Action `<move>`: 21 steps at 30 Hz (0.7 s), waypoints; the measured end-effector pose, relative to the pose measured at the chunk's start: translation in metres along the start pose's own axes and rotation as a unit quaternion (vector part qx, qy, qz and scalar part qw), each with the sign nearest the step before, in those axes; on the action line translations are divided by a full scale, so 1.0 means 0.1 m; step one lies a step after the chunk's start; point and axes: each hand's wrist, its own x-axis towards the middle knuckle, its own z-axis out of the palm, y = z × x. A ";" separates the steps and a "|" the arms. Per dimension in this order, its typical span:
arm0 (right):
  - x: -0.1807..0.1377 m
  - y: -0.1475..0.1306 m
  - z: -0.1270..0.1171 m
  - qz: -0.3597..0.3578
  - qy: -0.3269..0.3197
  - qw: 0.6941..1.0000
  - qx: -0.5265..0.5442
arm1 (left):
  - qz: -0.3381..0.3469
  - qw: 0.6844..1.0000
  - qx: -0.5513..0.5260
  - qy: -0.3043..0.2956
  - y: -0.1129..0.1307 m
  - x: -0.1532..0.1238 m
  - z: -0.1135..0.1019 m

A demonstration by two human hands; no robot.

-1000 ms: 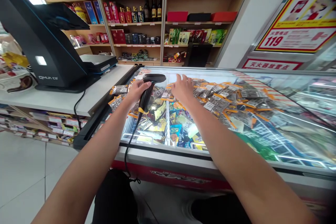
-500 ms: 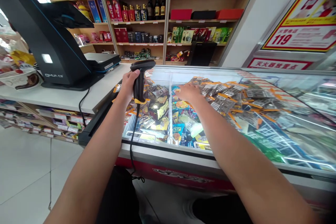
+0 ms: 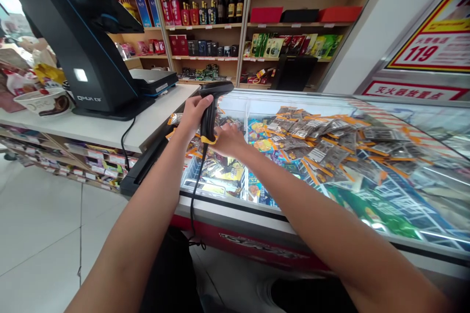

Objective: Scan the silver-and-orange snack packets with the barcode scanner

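Note:
My left hand is wrapped round the grip of a black barcode scanner with a yellow tip at its base, held upright over the left end of a chest freezer. From its base a dark cord hangs down the freezer front. My right hand is just beside the scanner, low over the packets in the left basket; its fingertips are hidden behind the scanner and turned down. To its right, small clear packets with orange edges lie heaped on the freezer.
A white counter with a black checkout terminal and its flat platform stands on the left. Beyond the freezer rise shelves of boxes and bottles. A green bag lies at the freezer's right.
My right hand has moved left, from the middle basket to the left one beside the scanner. The left hand still grips the scanner; the whole view has shifted slightly.

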 end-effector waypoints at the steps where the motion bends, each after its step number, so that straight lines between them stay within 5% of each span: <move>1: -0.01 -0.07 0.05 0.009 -0.003 1.000 -0.004 | 0.000 1.000 0.003 0.000 0.00 0.00 0.00; 8: 0.00 0.12 -0.19 0.018 -0.085 0.995 0.054 | -0.009 1.000 0.019 -0.009 0.03 -0.03 0.02; 14: -0.03 0.58 -0.59 0.069 -0.161 0.943 0.284 | -0.023 0.998 0.024 -0.051 0.02 -0.04 0.03; 21: 0.11 1.03 -0.67 0.066 -0.022 0.928 0.365 | -0.083 0.988 0.046 -0.119 0.04 -0.06 0.04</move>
